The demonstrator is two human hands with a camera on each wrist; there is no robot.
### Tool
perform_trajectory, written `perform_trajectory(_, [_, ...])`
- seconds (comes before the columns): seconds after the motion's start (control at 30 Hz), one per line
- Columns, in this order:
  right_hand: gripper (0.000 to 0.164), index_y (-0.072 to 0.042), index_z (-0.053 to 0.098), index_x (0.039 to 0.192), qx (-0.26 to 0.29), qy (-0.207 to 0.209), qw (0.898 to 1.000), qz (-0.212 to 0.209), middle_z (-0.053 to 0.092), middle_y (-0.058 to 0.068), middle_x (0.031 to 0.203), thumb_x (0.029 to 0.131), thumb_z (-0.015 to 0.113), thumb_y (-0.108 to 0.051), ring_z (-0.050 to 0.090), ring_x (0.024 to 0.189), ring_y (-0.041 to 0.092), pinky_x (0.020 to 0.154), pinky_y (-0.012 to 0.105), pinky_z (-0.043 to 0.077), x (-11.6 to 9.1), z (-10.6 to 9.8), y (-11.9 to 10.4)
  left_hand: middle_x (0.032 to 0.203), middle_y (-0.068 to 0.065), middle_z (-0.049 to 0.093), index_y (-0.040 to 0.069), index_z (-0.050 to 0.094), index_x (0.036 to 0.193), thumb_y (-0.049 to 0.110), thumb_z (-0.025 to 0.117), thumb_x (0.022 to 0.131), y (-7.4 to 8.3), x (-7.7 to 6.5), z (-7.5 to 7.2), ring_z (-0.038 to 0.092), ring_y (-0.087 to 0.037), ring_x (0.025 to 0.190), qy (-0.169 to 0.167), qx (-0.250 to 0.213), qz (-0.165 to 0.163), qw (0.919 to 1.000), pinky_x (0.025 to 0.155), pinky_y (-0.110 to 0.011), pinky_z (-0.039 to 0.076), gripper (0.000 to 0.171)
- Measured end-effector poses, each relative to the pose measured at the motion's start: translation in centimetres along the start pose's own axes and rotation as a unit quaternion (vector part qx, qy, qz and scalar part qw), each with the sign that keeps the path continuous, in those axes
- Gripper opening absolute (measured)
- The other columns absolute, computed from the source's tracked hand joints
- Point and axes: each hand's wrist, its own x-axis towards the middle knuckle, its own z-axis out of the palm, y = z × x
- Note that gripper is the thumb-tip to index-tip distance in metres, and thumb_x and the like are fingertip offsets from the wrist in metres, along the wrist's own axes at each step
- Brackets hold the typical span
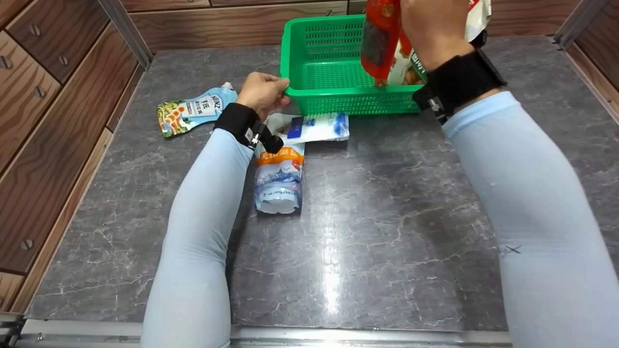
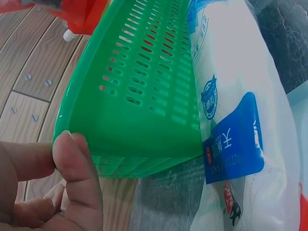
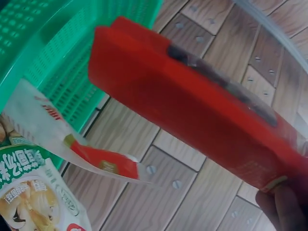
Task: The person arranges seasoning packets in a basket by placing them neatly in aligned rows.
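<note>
My left hand (image 1: 263,94) pinches the near left corner of a green plastic basket (image 1: 353,101) between thumb and fingers; the left wrist view shows the thumb on the rim. My right hand (image 1: 437,31) holds a long red packet (image 1: 379,43) with a dark window above the basket, its lower end over the near rim. The right wrist view shows fingertips (image 3: 286,207) at one end of this packet. Packets with green, white and red print (image 3: 38,192) stand at the basket's right end, partly hidden by my right hand in the head view.
A white salt bag (image 1: 321,126) lies against the basket's near side. In front of it is a blue and orange pouch (image 1: 279,181), partly under my left wrist. A light blue Heinz pouch (image 1: 198,108) lies left of my hand. Wood-patterned panels (image 1: 232,24) border the grey table (image 1: 377,232).
</note>
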Motion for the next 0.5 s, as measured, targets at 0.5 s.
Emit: perform_trajectory(0.5, [0.049, -0.012, 0.047, 0.133, -0.068, -0.032, 0.997, -0.016, 0.048, 0.010, 0.127, 0.098, 0.031, -0.043, 0.042, 0.116, 0.022, 0.103, 0.030, 0.027, -1.1, 3.8, 0.8, 0.102, -0.013, 0.053, -0.003, 0.055, 0.120, 0.011, 0.056, 0.091, 0.0, -0.4, 0.3, 0.053, -0.015, 0.057, 0.012, 0.001, -0.009, 0.9999, 0.057, -0.021, 0.050, 0.032])
